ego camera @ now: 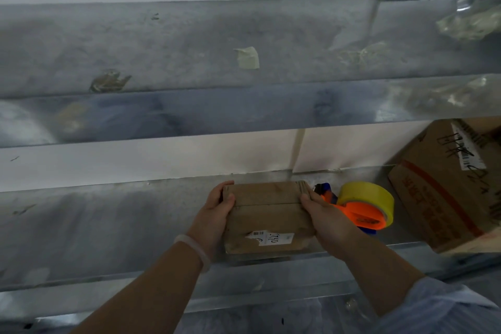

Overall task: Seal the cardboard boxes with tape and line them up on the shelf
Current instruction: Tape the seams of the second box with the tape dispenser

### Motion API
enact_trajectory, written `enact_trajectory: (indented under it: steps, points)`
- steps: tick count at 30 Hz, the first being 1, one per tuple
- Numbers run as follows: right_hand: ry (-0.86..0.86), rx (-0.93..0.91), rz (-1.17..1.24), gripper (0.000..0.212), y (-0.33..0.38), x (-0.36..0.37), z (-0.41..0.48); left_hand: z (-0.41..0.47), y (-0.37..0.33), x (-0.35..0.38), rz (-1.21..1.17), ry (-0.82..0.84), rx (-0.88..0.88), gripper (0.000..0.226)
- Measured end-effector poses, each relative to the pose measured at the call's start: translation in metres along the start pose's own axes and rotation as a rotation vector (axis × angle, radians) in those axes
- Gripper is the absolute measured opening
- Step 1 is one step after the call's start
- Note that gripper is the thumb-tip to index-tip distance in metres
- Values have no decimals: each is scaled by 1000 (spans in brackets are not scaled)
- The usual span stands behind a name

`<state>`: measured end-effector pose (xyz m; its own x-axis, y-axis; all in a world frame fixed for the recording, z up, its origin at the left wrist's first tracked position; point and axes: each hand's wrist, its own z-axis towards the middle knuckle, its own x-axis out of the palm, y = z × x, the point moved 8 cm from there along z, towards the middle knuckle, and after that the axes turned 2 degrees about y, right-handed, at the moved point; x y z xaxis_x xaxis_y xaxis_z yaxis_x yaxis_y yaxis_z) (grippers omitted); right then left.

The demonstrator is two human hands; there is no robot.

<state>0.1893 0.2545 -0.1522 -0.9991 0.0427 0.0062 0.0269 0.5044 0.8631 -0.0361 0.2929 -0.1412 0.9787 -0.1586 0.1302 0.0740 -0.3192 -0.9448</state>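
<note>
Shelf: steel.
Carton: far right, tilted.
Box: mid-shelf, at the front edge.
Tape gun: just beside the box; sliding the box right could knock it off.
Left hand, right hand: I grip the box's ends.

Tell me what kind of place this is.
Probably a storeroom or packing area: metal shelves, a small cardboard box with a shipping label, a larger box and a tape dispenser.
</note>
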Motion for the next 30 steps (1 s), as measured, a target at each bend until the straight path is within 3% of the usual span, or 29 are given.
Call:
enact_trajectory:
  steps: [2, 5, 8, 11, 14, 18, 20, 23, 26, 28, 30]
  points:
    - [-176, -94, -192, 59, 11, -9, -3, -5, -8, -5, 86, -72, 78, 19]
    - [-436, -256, -176, 60, 27, -12, -21, -19, -17, -28, 226, -289, 186, 11]
    - [-346, -233, -62, 62, 18, 13, -31, -37, -19, -38, 333, -407, 222, 22]
    - [-111, -235, -136, 56, 17, 50, -34, -49, -22, -23, 479, -329, 261, 42]
    - [-51, -288, -118, 60, 22, 59, -33, -53, -14, -4, 612, -144, 199, 88]
    - [18, -322, -219, 48, 29, 51, -34, -57, -11, 4, 726, -128, 190, 99]
    - [-100, -421, -330, 43, 44, 27, -40, -58, -11, 10, 725, -140, 169, 103]
    - [-448, -658, -600, 39, 79, -31, -64, -59, -10, 20, 697, -130, 130, 111]
    - [-627, -491, -849, 43, 83, -100, -62, -62, -26, 20, 746, -225, 174, 101]
    - [-579, -238, -848, 46, 67, -136, -49, -72, -61, 28, 844, -364, 443, 78]
    - [-464, -76, -812, 41, 48, -147, -40, -83, -91, 54, 830, -362, 732, 52]
